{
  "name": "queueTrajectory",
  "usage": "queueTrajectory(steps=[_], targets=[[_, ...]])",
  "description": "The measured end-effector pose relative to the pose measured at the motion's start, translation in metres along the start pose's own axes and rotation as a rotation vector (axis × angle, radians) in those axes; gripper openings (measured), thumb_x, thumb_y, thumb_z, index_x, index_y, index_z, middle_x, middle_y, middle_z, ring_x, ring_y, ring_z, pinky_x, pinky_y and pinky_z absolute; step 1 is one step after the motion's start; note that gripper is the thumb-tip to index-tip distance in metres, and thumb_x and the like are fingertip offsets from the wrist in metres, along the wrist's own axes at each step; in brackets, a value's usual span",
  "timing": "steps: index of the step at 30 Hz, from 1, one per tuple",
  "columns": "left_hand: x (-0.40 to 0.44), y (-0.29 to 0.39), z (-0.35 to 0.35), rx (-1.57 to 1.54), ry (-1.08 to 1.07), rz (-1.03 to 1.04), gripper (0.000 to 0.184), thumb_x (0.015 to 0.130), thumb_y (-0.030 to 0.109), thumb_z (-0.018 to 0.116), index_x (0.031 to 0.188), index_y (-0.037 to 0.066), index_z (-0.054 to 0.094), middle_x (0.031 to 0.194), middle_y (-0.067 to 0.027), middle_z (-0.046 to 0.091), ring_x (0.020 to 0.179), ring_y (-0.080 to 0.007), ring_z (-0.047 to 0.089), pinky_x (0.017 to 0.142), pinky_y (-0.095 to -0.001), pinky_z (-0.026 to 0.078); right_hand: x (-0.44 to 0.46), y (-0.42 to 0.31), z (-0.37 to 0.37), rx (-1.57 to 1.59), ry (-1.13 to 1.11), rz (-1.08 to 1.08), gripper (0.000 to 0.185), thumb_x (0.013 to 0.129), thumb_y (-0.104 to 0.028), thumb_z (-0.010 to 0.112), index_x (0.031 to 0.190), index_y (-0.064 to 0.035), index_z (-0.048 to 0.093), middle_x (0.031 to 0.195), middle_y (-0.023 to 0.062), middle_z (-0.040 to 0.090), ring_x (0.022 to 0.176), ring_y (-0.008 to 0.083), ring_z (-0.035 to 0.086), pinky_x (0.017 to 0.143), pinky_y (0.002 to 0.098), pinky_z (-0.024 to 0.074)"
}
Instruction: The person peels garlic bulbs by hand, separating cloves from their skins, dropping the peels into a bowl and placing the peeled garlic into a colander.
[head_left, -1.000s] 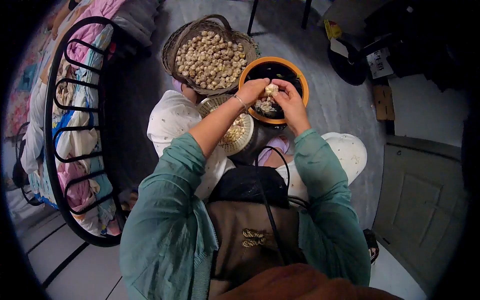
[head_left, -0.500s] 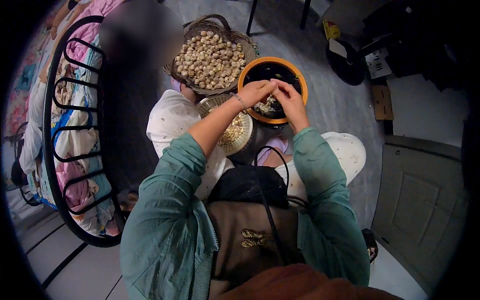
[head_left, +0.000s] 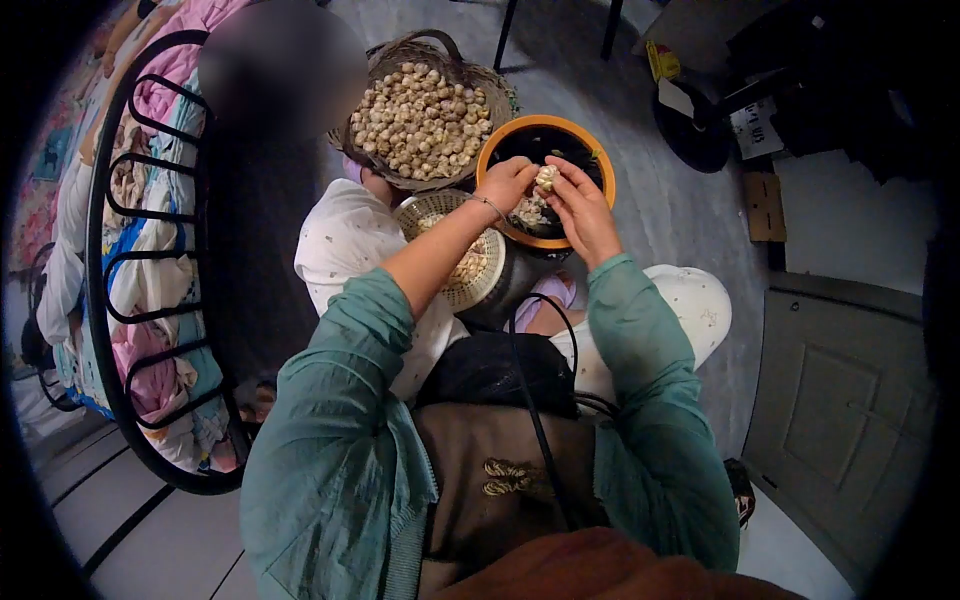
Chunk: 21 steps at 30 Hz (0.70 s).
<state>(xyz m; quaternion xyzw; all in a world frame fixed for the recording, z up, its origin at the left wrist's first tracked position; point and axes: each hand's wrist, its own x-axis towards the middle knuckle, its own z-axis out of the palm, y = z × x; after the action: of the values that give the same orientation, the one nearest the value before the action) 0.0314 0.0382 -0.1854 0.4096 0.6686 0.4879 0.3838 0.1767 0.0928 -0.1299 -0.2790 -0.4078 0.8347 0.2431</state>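
Over an orange-rimmed dark tub point(head_left: 607, 170), my right hand point(head_left: 584, 208) holds a pale, partly peeled garlic bulb point(head_left: 546, 177) between thumb and fingers. My left hand point(head_left: 508, 184) is just to its left, its fingers pinched together; whatever they hold is hidden. Pale papery garlic skins point(head_left: 530, 212) lie in the tub beneath the hands. Below my left wrist, a cream plastic colander point(head_left: 490, 285) contains loose garlic cloves point(head_left: 468, 266). A woven basket point(head_left: 490, 95) full of whole garlic bulbs point(head_left: 420, 122) stands behind the colander.
At the left is a black metal bed frame point(head_left: 98, 250) with rumpled bedding point(head_left: 150, 365). My bent knees flank the colander and tub. A round black base point(head_left: 692, 135) and a small cardboard box point(head_left: 764, 205) are at the right, near a grey door point(head_left: 835, 390).
My hands have moved apart slightly, the left one shifting left. The garlic bulb, hidden by my fingers before, now shows in my right hand.
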Motion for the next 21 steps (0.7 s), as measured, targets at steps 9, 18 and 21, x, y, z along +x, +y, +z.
queueTrajectory(steps=[9, 18, 21], targets=[[-0.007, 0.036, -0.009, -0.332, -0.245, -0.187, 0.036, 0.090, 0.042, 0.051, 0.087, 0.006, 0.049, 0.067, -0.0023, 0.054, 0.055, -0.0091, 0.055, 0.048, -0.0226, 0.044, 0.014, 0.017, -0.016, -0.344, 0.144, -0.219, 0.025, 0.087, -0.009, 0.057, 0.111, -0.0023, 0.052, 0.103, 0.0060, 0.054, 0.089, 0.0119, 0.055, 0.080, 0.0252, 0.0460], [-0.016, 0.034, -0.001, -0.301, -0.156, -0.033, 0.026, 0.092, 0.032, 0.052, 0.088, 0.006, 0.048, 0.066, -0.0011, 0.051, 0.057, -0.0090, 0.051, 0.052, -0.0228, 0.043, 0.008, 0.010, -0.007, -0.858, 0.165, -0.292, 0.020, 0.088, -0.013, 0.055, 0.104, -0.0003, 0.052, 0.092, 0.0089, 0.056, 0.075, 0.0140, 0.056, 0.068, 0.0269, 0.0473], [-0.021, 0.036, 0.001, -0.332, -0.141, -0.020, 0.026, 0.092, 0.031, 0.052, 0.087, 0.006, 0.048, 0.067, -0.0017, 0.051, 0.059, -0.0090, 0.052, 0.052, -0.0226, 0.043, 0.006, 0.008, -0.004, -0.902, 0.158, -0.314, 0.020, 0.088, -0.014, 0.054, 0.103, -0.0010, 0.052, 0.094, 0.0132, 0.054, 0.075, 0.0185, 0.057, 0.068, 0.0310, 0.0473]])
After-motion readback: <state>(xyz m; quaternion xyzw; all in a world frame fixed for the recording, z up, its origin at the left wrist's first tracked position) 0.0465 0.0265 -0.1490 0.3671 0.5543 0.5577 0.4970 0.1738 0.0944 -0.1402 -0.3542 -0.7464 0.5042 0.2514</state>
